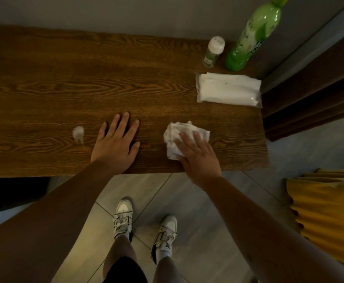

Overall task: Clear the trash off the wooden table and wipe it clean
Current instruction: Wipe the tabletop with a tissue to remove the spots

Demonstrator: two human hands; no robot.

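Note:
The wooden table (65,78) runs across the upper half of the view. My right hand (197,156) lies flat on a crumpled white wipe (179,131) near the table's front edge and presses it onto the wood. My left hand (116,144) rests flat on the table with fingers spread, holding nothing. A small crumpled white scrap (78,133) lies on the wood just left of my left hand.
A pack of white wipes (228,88) lies at the table's right end. Behind it stand a small white-capped jar (213,52) and a green bottle (250,37) near the wall. A yellow cloth (326,211) is at the lower right, and my shoes stand on the tiled floor.

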